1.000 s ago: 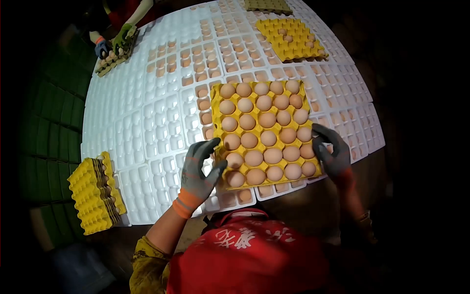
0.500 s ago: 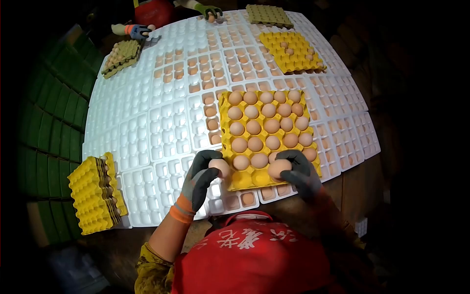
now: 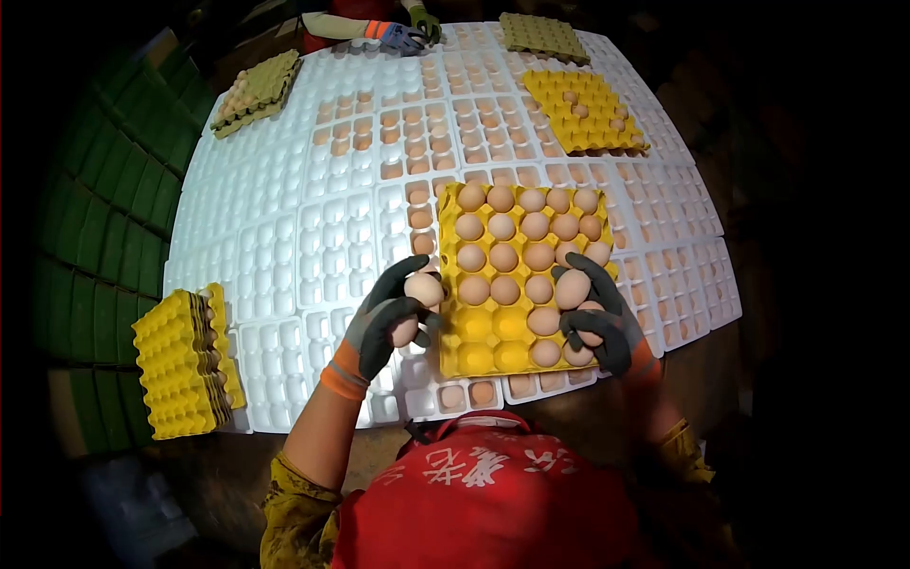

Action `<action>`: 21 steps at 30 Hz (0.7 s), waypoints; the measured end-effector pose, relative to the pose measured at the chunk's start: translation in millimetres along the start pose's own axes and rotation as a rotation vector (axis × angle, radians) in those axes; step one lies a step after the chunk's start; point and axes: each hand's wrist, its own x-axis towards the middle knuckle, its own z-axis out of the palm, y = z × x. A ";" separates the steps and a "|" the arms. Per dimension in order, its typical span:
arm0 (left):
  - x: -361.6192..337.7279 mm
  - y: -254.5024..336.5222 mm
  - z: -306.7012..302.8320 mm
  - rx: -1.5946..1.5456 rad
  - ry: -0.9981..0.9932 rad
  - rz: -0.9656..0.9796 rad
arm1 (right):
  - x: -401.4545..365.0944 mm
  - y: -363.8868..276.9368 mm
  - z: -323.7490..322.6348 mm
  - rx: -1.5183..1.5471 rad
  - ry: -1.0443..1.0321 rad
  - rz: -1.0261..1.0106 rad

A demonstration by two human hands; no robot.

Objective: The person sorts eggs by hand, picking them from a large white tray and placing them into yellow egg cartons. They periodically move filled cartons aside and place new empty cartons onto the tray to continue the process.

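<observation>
At far left, green stacked layers (image 3: 57, 237) rise in the dim, and no lettering can be made out on them. In front of them, a stack of yellow trays (image 3: 171, 365) stands on edge at the near-left corner of the spread of white trays (image 3: 270, 365), with eggs showing between its layers. Farther back, an olive tray (image 3: 275, 87) carries eggs, and past it a co-worker's blue-grey glove (image 3: 403, 39) and green glove (image 3: 427, 25) meet at the far edge; what they grip cannot be told. The person's left hand (image 3: 373, 327), gloved grey with an orange cuff, curls around two eggs (image 3: 423, 290) just beside the central yellow tray (image 3: 493, 324). Below, the red apron (image 3: 483, 512) bears a line of white Chinese-looking characters, too slanted and creased to read surely. The central yellow tray lies over the white trays, rows of eggs filling most of it, yellow pocket bottoms showing at its near-left part. Over its right side, the right hand (image 3: 616, 327) grips a raised egg (image 3: 573, 289); another sits by its thumb, whether held or resting cannot be told. Beyond are a flat olive-green tray (image 3: 545, 38) and, farther right, a yellow tray with a few eggs (image 3: 592, 123).
</observation>
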 end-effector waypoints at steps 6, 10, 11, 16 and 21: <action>33.9 -4.8 55.4 1.746 0.051 0.180 | 48.8 6.7 25.3 -1.487 -0.146 -0.520; 64.9 -38.9 61.3 1.967 0.152 0.271 | 69.2 17.4 52.3 -1.895 -0.163 -0.327; 66.2 -35.8 59.0 1.939 0.123 0.270 | 69.5 18.1 51.0 -1.888 -0.166 -0.344; 42.3 -1.1 5.0 1.290 0.083 0.276 | 55.4 -5.2 74.5 -1.825 -0.077 -0.201; 21.4 42.6 -155.8 0.101 0.161 -0.222 | 75.8 -27.8 69.8 -0.678 0.014 -0.037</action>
